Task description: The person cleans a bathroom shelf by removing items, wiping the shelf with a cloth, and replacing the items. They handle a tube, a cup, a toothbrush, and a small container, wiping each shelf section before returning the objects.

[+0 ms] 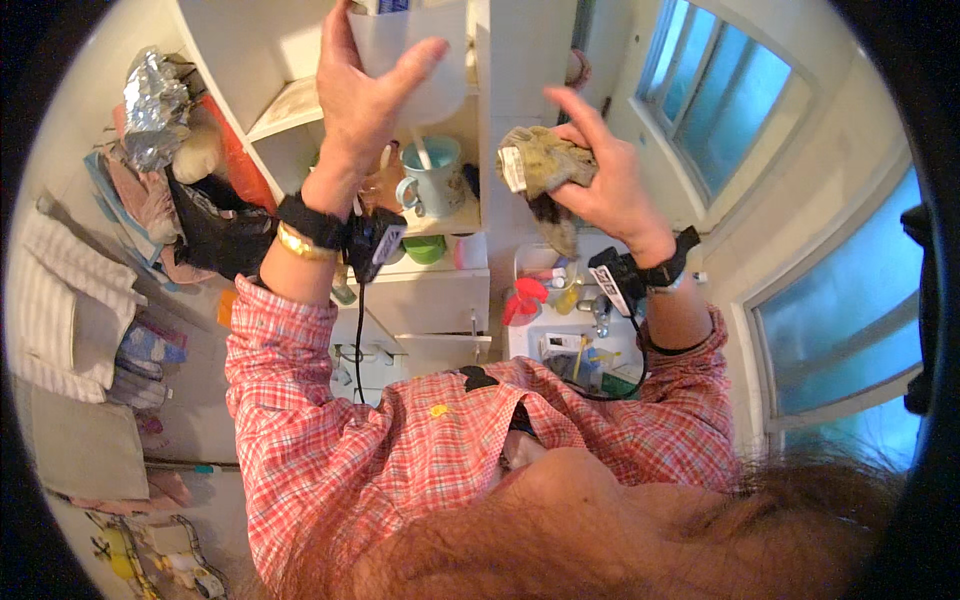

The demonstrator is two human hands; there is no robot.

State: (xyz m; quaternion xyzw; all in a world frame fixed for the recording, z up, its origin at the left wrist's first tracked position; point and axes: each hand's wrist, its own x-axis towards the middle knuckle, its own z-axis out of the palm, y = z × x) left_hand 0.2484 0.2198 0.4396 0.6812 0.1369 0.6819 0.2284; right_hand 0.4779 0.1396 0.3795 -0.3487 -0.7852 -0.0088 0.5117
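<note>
My left hand (360, 105) is raised high at the shelf unit, its thumb and fingers round a translucent whitish plastic container (432, 85). Something blue and white (393, 5) shows at the container's top, cut off by the picture's edge. A crumpled, stained beige rag (545, 160) with a white label is gripped in my right hand (612, 185), and its end hangs down. Below the container, a light blue mug (435, 185) with a pale stick in it stands on a shelf.
White open shelves (400, 265) hold a green bowl (425, 249) and other items. Lower right, a white washbasin (530, 340) carries a red cup (525, 300), bottles and a tap. Clothes (80, 290) and crumpled foil (155, 105) hang at left. Frosted windows (850, 300) line the right wall.
</note>
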